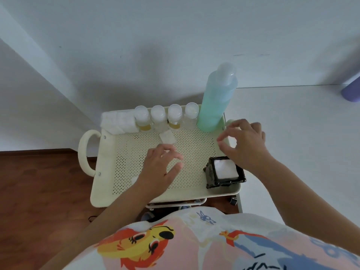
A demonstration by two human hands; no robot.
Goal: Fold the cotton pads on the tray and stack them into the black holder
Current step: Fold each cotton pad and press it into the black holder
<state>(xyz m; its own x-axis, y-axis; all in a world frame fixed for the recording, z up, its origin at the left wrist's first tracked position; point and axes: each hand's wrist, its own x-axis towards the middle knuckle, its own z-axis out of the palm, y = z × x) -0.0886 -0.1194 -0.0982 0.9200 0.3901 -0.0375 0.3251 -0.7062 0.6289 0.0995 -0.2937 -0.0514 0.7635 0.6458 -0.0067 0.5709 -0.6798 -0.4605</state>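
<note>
A black square holder stands at the front right of the cream perforated tray, with white folded pads showing in its top. One loose cotton pad lies flat near the tray's back. A small white piece of another pad peeks out beside my left wrist. My left hand hovers over the tray's middle, fingers spread, holding nothing. My right hand is just behind the holder with its fingers curled apart and nothing visible in them.
A pile of white cotton pads sits at the tray's back left corner. Several small capped bottles and a tall turquoise bottle line the back rim. The tray handle sticks out left; a white wall stands behind.
</note>
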